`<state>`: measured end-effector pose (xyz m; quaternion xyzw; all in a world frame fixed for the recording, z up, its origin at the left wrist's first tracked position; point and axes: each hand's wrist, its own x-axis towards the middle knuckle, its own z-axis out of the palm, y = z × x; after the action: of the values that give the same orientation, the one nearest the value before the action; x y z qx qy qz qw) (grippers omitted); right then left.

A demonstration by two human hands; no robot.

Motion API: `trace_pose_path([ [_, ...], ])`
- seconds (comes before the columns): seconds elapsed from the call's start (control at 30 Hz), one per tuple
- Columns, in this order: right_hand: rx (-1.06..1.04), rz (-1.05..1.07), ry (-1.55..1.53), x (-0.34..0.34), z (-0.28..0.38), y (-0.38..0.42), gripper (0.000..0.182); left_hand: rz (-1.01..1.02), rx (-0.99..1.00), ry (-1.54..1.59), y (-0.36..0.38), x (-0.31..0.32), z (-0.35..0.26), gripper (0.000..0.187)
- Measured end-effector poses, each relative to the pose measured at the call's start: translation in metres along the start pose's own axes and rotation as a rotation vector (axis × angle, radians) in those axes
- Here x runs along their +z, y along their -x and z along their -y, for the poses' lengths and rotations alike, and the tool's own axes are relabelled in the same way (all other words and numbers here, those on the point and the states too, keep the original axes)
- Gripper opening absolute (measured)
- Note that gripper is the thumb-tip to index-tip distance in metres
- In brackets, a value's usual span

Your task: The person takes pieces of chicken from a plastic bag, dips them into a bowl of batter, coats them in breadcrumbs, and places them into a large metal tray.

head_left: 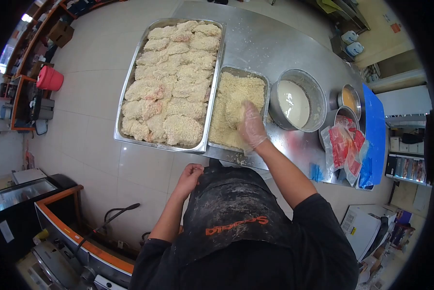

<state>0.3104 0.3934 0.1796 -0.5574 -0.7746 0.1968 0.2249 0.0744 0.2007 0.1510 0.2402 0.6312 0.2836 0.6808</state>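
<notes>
My right hand [252,128], in a clear plastic glove, is down in a small metal tray [267,92] of pale breadcrumbs [241,87]. It presses against a crumb-covered lump [235,109]; its fingertips are partly hidden there. My bare left hand [191,177] hovers by the table's front edge, fingers curled in, with nothing visible in them. Left of the crumbs, a large metal tray [121,113] holds rows of breaded pieces [183,130], some with reddish spots. To the right stands a deep metal pot [318,99] of white batter [293,104].
Farther right on the steel table [270,38] are a bowl of orange liquid [348,98], another metal bowl [330,118] with red-and-clear plastic bags [345,145], and a blue sheet [375,130]. A counter with an orange edge [81,241] stands behind on the left.
</notes>
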Motion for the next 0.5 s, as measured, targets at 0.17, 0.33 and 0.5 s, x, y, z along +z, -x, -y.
trace_pose_path([
  [0.17,0.011,0.184,0.310,-0.022,0.031,-0.037,0.077,-0.024,0.024,-0.003,-0.003,0.000,0.001,0.032],
  [0.33,0.007,0.294,0.565,-0.004,0.048,-0.001,0.094,-0.052,0.045,0.005,-0.002,-0.004,0.003,0.030],
  [0.5,-0.096,0.349,0.617,0.009,0.037,-0.028,0.096,-0.050,0.040,0.044,-0.002,-0.009,0.021,0.029],
])
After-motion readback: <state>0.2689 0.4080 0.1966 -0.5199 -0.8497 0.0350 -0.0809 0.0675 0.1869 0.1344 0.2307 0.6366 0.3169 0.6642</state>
